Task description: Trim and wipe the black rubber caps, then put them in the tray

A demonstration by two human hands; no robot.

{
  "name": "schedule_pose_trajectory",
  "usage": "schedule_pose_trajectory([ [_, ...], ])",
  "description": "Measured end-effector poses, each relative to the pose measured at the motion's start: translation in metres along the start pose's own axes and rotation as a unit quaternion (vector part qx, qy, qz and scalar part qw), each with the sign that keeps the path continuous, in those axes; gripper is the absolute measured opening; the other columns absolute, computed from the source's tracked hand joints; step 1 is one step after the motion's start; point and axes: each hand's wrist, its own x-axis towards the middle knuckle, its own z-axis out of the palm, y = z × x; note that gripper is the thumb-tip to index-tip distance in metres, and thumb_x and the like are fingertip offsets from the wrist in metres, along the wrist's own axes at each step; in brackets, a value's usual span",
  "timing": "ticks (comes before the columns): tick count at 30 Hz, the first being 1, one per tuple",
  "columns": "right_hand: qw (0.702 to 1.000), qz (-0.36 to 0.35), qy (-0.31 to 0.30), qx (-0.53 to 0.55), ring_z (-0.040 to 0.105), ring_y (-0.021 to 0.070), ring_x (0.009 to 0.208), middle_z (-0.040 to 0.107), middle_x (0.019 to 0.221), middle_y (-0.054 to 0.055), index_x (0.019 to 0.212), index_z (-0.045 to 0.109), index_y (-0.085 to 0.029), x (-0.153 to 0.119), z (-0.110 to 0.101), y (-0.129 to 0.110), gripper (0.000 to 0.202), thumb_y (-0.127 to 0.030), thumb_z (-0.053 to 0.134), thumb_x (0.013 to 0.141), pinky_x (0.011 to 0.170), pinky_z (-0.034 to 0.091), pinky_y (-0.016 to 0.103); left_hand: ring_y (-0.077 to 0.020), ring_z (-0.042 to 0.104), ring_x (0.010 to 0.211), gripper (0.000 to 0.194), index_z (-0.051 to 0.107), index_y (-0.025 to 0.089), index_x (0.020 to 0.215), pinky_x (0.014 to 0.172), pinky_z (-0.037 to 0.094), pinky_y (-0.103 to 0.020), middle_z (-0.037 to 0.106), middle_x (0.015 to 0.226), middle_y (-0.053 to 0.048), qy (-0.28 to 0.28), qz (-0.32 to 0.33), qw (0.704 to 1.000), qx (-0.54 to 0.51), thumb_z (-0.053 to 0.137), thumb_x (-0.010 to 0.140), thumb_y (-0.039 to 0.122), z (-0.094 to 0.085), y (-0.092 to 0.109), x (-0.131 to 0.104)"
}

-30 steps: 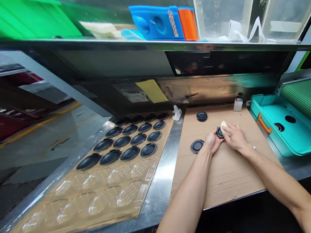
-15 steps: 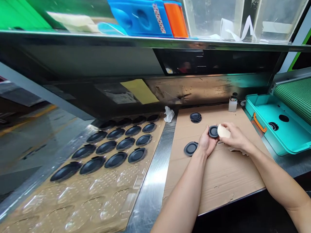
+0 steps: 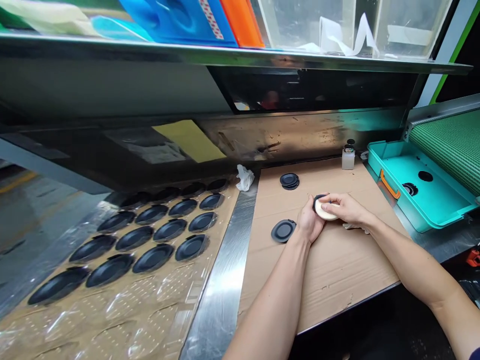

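My left hand [image 3: 310, 222] holds a small black disc [image 3: 317, 199] above the cardboard sheet [image 3: 337, 265]. Pinched in my right hand [image 3: 343, 206], a round cream-coloured pad [image 3: 324, 210] lies against the disc's face and covers most of it. One black round part [image 3: 283, 231] rests on the cardboard beside my left wrist. Farther back is a small stack of black discs [image 3: 289, 181]. Some white crumpled material [image 3: 355, 228] shows under my right wrist.
At left, a clear plastic tray [image 3: 150, 295] holds rows of black discs. A small bottle [image 3: 348, 158] and crumpled tissue [image 3: 245, 178] stand behind. The teal bin [image 3: 442, 200] is at right; a metal shelf [image 3: 232, 54] crosses above.
My right hand has brought the cream pad over onto the black disc, which showed uncovered before. The whole view has shifted, with the scene now farther left in the picture.
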Motion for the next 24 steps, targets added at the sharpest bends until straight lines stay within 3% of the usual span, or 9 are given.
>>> schedule_pose_trajectory([
  [4, 0.995, 0.019, -0.066, -0.069, 0.072, 0.0204, 0.096, 0.078, 0.108, 0.006, 0.12, 0.076, -0.019, -0.009, -0.016, -0.004, 0.035, -0.038, 0.067, 0.093, 0.086, 0.059, 0.034, -0.0286, 0.073, 0.106, 0.046, 0.072, 0.012, 0.109, 0.099, 0.058, -0.048, 0.076, 0.106, -0.016, -0.016, -0.021, 1.0, -0.007, 0.038, 0.106, 0.043, -0.002, -0.001, -0.002],
  [6, 0.987, -0.005, -0.035, -0.156, 0.071, 0.0218, 0.106, 0.077, 0.117, 0.006, 0.125, 0.075, -0.021, -0.012, -0.021, -0.01, 0.035, -0.036, 0.064, 0.095, 0.094, 0.057, 0.035, -0.0271, 0.073, 0.105, 0.045, 0.071, 0.011, 0.109, 0.1, 0.058, -0.048, 0.076, 0.107, -0.016, -0.021, -0.017, 0.999, -0.024, 0.036, 0.107, 0.04, 0.0, -0.002, -0.001],
  [9, 0.938, 0.012, 0.064, -0.34, 0.068, 0.0249, 0.116, 0.073, 0.129, 0.008, 0.142, 0.062, -0.026, -0.015, -0.011, -0.022, 0.043, -0.037, 0.055, 0.101, 0.102, 0.052, 0.039, -0.0223, 0.073, 0.1, 0.045, 0.07, 0.012, 0.107, 0.101, 0.058, -0.043, 0.077, 0.104, -0.014, 0.0, -0.01, 0.998, -0.055, 0.033, 0.109, 0.037, 0.001, -0.001, 0.002],
  [12, 0.889, 0.051, 0.038, -0.454, 0.069, 0.0279, 0.113, 0.073, 0.129, 0.008, 0.15, 0.053, -0.031, -0.017, 0.007, -0.035, 0.047, -0.044, 0.047, 0.106, 0.095, 0.052, 0.039, -0.0225, 0.073, 0.102, 0.049, 0.069, 0.01, 0.104, 0.101, 0.058, -0.041, 0.076, 0.105, -0.016, 0.005, -0.018, 0.998, -0.053, 0.031, 0.109, 0.039, 0.0, 0.001, 0.003],
  [14, 0.874, 0.072, 0.026, -0.481, 0.07, 0.028, 0.111, 0.073, 0.129, 0.007, 0.152, 0.05, -0.035, -0.016, 0.013, -0.041, 0.047, -0.048, 0.042, 0.107, 0.091, 0.051, 0.037, -0.0244, 0.072, 0.109, 0.051, 0.069, 0.01, 0.103, 0.103, 0.057, -0.043, 0.076, 0.108, -0.018, 0.002, -0.017, 0.999, -0.05, 0.029, 0.109, 0.041, -0.001, 0.001, 0.002],
  [17, 0.855, 0.118, 0.067, -0.501, 0.07, 0.0274, 0.108, 0.073, 0.127, 0.009, 0.156, 0.046, -0.034, -0.014, 0.012, -0.045, 0.05, -0.047, 0.035, 0.109, 0.089, 0.05, 0.036, -0.0243, 0.071, 0.112, 0.046, 0.068, 0.014, 0.101, 0.106, 0.056, -0.047, 0.077, 0.107, -0.013, 0.018, -0.003, 0.998, -0.058, 0.031, 0.109, 0.041, -0.002, 0.0, 0.002],
  [21, 0.856, 0.1, 0.041, -0.505, 0.07, 0.0271, 0.108, 0.075, 0.124, 0.006, 0.153, 0.049, -0.037, -0.015, 0.01, -0.043, 0.049, -0.05, 0.04, 0.107, 0.086, 0.049, 0.034, -0.0247, 0.071, 0.112, 0.048, 0.069, 0.012, 0.101, 0.105, 0.056, -0.046, 0.076, 0.106, -0.017, 0.011, -0.018, 0.998, -0.057, 0.031, 0.109, 0.04, 0.0, -0.002, 0.003],
  [24, 0.851, 0.103, 0.069, -0.511, 0.07, 0.0267, 0.109, 0.074, 0.127, 0.005, 0.153, 0.05, -0.037, -0.015, 0.011, -0.04, 0.048, -0.05, 0.04, 0.107, 0.086, 0.049, 0.034, -0.0225, 0.072, 0.108, 0.047, 0.069, 0.012, 0.1, 0.104, 0.057, -0.043, 0.076, 0.104, -0.014, 0.019, -0.005, 0.998, -0.052, 0.033, 0.11, 0.04, 0.001, -0.002, 0.004],
])
